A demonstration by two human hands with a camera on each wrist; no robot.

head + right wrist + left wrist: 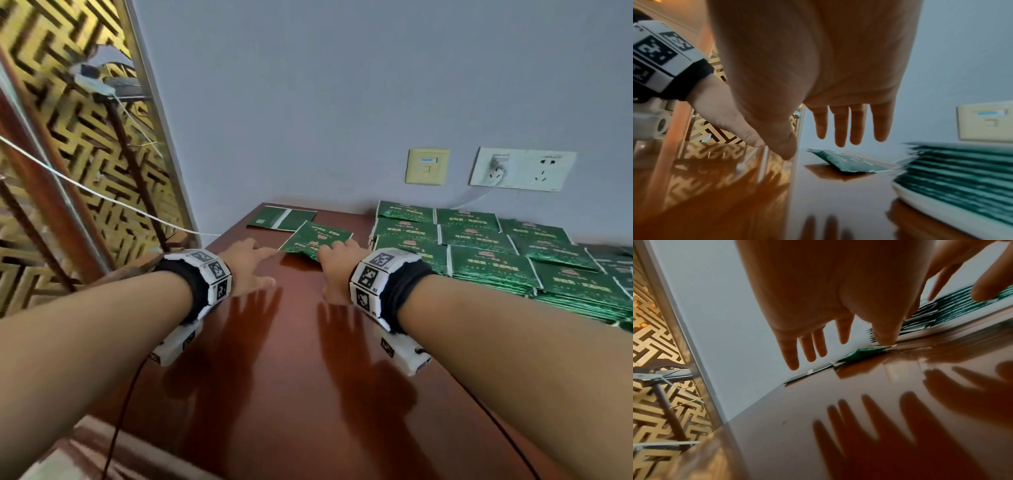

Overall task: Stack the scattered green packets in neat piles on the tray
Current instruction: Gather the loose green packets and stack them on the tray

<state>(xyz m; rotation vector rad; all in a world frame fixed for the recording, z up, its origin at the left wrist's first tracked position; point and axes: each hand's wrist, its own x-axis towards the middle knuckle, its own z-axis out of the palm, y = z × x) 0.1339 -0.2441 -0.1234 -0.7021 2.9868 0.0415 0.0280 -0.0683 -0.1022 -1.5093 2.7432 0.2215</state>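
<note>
The glossy brown counter (pixel 308 359) runs up to a grey wall (pixel 342 85), mirroring both hands on its surface. At its right side a white tray (pixel 941 209) carries piles (pixel 496 253) of green packets, laid in rows and several layers deep. On the bare counter left of the tray lie two loose packets: a far packet (pixel 281 218) near the wall, showing a plain side with a pale stripe, and a near packet (pixel 313 240) turned at an angle, one corner lifted off the wood. The left hand (pixel 248 265) hovers low over the counter with fingers straight and spread, holding nothing, its fingertips close to the near packet's left corner. The right hand (pixel 337 269) is likewise spread and holds nothing; from the head view its fingertips overlap the near packet's front edge, while the right wrist view shows them above it, so contact cannot be told. On the wall sit a beige plate (pixel 427 167) and a white socket (pixel 522 169) with a plug in it.
</note>
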